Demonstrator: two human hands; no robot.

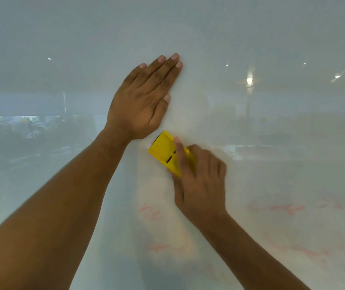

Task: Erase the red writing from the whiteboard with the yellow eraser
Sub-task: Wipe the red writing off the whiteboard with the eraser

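Observation:
A glossy whiteboard (271, 143) fills the whole view. My right hand (200, 181) grips the yellow eraser (164, 150) and presses it against the board just below my left wrist, index finger lying along its back. My left hand (144, 97) rests flat on the board above, fingers together and pointing up-right, holding nothing. Faint red writing (150, 212) remains low in the middle, more red writing (286, 208) to the lower right, and smeared red strokes (163, 246) near the bottom. A pale pinkish smear surrounds the eraser.
The board surface reflects a room: ceiling lights (249, 80) at the upper right and plants (29, 124) at the left. No board edge or tray is in view.

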